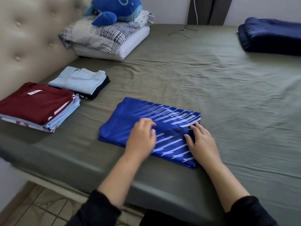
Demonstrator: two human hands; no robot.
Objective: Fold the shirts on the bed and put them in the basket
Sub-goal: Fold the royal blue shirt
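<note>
Left hand (142,139) fingers (149,123) loosely curled, blurred, resting on folded blue shirt (135,115); right hand (201,142) fingers straight, pressing flat. Shirt royal blue, white slanted stripes, folded rectangle near bed (211,88) front edge. Open sheet beyond and right. Folded stacks left: maroon-topped stack (35,104), light-blue stack (78,79). Pillows (105,38), plush whale (114,9), tufted headboard (24,38).

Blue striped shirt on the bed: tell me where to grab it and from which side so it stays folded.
Take the blue striped shirt by its two short ends, left hand sliding under the left edge, right hand under the right. It lies flat as a wide, layered rectangle near the bed's front edge, so lifting both ends together from below should keep the layers from sliding apart.
</note>
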